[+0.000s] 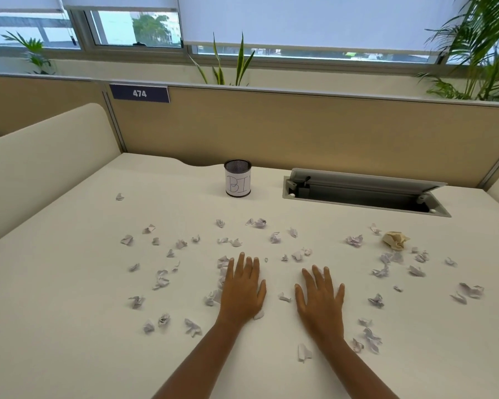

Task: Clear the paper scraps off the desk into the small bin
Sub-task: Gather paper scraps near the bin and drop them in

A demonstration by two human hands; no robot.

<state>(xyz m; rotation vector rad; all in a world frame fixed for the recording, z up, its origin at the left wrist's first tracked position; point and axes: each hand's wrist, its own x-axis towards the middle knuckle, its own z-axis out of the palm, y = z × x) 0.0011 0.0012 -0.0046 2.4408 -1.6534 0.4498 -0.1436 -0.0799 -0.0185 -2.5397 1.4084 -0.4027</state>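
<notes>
Several small crumpled white paper scraps (275, 237) lie scattered across the cream desk (69, 326), left, middle and right. A larger tan paper wad (395, 240) sits at the right. The small bin (238, 178), a black mesh cup with a white label reading "BI", stands upright at the back middle. My left hand (244, 286) lies flat, palm down, fingers straight, with scraps touching its left side and heel. My right hand (320, 295) also rests flat on the desk, holding nothing.
An open cable hatch (366, 194) with a raised grey lid is sunk into the desk at the back right. Tan partition walls (300, 125) close the back and sides. A cream divider (41, 156) rises on the left. Plants stand behind the partition.
</notes>
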